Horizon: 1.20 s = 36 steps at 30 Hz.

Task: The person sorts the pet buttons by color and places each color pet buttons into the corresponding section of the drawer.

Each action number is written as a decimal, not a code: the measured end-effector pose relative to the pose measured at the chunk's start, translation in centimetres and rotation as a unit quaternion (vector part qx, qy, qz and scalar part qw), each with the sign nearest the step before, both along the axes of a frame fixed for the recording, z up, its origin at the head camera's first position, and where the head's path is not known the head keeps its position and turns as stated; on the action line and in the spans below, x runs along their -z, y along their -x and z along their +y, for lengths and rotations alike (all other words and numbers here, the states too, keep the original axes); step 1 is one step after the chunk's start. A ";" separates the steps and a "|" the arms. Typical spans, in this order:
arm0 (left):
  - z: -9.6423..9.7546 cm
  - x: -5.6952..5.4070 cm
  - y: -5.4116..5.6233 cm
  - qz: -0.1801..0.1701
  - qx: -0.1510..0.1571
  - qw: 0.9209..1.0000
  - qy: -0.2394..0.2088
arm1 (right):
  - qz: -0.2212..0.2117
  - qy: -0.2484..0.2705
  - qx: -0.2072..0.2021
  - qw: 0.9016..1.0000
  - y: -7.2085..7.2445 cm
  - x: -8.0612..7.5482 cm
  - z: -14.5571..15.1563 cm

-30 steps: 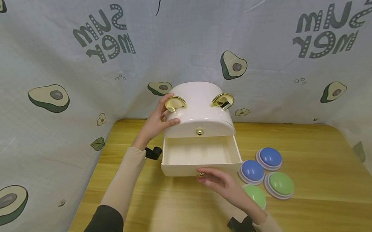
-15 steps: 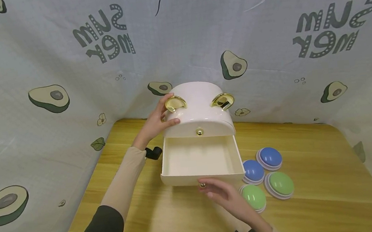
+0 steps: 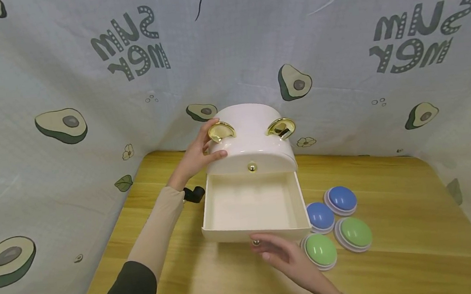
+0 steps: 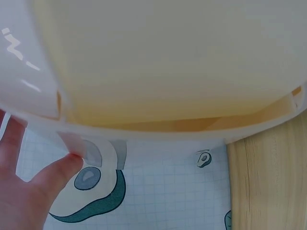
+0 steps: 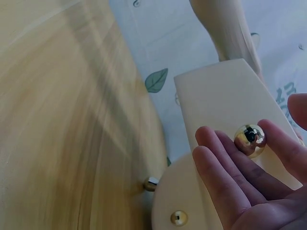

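Observation:
A glossy white storage box (image 3: 254, 116) with gold ear-shaped pieces (image 3: 222, 132) stands at the table's back. Its lower drawer (image 3: 248, 208) is pulled far out, its pale floor showing. My left hand (image 3: 195, 156) rests spread on the box's left side, thumb toward the front and fingers by the gold ear; the left wrist view shows the thumb (image 4: 60, 172) against the white wall. With my right hand (image 3: 281, 257) I hold the drawer's round gold knob (image 5: 250, 140) between the fingers. A second gold knob (image 3: 252, 167) sits on the closed upper drawer front.
Several domed push buttons, blue (image 3: 343, 199) and green (image 3: 320, 249) on white bases, stand right of the drawer, the nearest ones close to its corner. Printed avocado cloth (image 3: 226, 61) hangs behind the wooden table (image 3: 397, 206).
The lower drawer has slid further out toward me, with my right hand moving along on its knob. My left hand stays in place on the box.

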<state>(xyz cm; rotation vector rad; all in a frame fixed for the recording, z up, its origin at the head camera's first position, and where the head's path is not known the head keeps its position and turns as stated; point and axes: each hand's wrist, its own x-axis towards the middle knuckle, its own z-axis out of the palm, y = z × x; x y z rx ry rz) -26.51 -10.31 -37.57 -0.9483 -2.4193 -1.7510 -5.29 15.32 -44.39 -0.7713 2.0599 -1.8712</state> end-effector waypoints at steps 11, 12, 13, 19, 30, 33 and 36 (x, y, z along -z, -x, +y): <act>0.0 0.0 -0.1 0.001 -0.004 1.000 0.003 | -0.014 -0.006 0.002 1.000 -0.3 0.5 0.0; 0.0 0.0 -0.1 0.001 -0.005 1.000 0.003 | -0.017 -0.004 0.000 1.000 -0.3 0.6 -0.1; 0.0 -0.1 -0.1 0.001 -0.005 1.000 0.003 | -0.018 -0.002 0.000 1.000 -0.3 0.7 -0.1; 0.1 -0.2 -0.2 -0.002 -0.003 1.000 0.004 | -0.013 0.010 -0.005 1.000 -0.5 0.9 -0.1; 0.0 -0.1 -0.2 0.000 -0.004 1.000 0.005 | -0.007 0.018 0.005 1.000 -0.5 1.1 -0.2; 0.0 -0.1 -0.2 -0.003 -0.003 1.000 0.002 | -0.003 0.024 0.010 1.000 -0.5 1.2 -0.2; 0.1 -0.1 -0.2 -0.006 -0.003 1.000 0.002 | 0.001 0.026 0.011 1.000 -0.5 1.2 -0.2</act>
